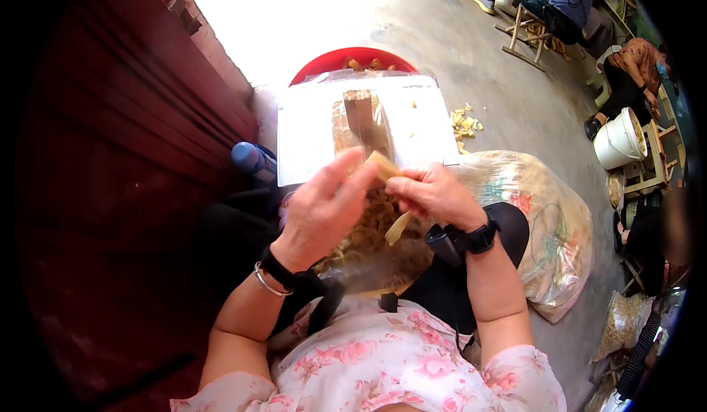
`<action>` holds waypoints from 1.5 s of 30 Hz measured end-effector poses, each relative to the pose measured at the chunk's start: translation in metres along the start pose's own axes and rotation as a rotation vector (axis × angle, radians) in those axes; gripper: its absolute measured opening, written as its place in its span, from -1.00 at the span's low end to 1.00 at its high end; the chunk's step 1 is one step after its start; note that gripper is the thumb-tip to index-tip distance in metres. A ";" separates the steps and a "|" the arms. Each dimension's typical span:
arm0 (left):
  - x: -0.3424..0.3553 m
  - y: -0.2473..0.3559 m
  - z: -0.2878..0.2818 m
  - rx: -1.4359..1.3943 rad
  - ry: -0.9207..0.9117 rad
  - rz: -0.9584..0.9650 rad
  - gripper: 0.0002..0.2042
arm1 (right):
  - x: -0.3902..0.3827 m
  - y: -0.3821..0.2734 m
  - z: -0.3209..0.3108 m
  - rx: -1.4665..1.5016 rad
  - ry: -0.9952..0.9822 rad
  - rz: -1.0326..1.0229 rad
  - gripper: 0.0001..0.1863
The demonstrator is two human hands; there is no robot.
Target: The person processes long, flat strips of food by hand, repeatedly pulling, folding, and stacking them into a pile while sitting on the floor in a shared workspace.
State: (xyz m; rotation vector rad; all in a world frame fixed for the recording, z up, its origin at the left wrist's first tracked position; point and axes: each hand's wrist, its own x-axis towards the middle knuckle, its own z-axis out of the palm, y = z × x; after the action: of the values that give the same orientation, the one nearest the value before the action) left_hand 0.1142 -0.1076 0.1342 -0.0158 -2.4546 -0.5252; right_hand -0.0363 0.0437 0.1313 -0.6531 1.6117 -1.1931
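Observation:
My right hand (434,195) is closed, pinching a pale yellow, fibrous strip (384,166) between thumb and fingers. Another pale, curled piece (398,229) hangs below that hand. My left hand (322,204) is at the strip's other end; its fingers are blurred, so whether they grip it is unclear. Just beyond both hands, a brown wooden block (359,117) lies on a clear-wrapped bundle on a white board (423,128). Below my hands, between my knees, is a heap of similar pale pieces (368,229), partly hidden by my hands.
A red basin (317,66) is behind the board. At right stands a big filled plastic sack (549,228), with scraps (465,125) on the floor beyond it. A blue-capped bottle (250,158) is by the dark red door (140,132). Other people sit at far right near a white bucket (620,141).

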 end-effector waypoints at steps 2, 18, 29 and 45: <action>-0.001 0.003 0.006 -0.037 -0.043 0.102 -0.77 | -0.005 -0.002 0.005 0.076 -0.186 0.000 -0.77; -0.007 0.013 0.001 -1.181 -0.702 -0.814 -0.80 | -0.014 0.000 0.007 0.086 -0.126 -0.305 -0.56; -0.012 -0.001 0.019 -1.127 -0.331 -0.678 -0.67 | -0.010 0.016 0.016 0.425 -0.151 -0.188 -0.76; -0.004 -0.007 0.018 -0.582 -0.231 -0.047 -0.81 | -0.001 0.023 0.010 0.561 -0.212 0.021 -0.66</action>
State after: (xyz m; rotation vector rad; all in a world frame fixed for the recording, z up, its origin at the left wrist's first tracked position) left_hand 0.1065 -0.1068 0.1164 -0.2698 -2.4334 -1.3021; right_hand -0.0243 0.0491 0.1104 -0.3806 1.0353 -1.4264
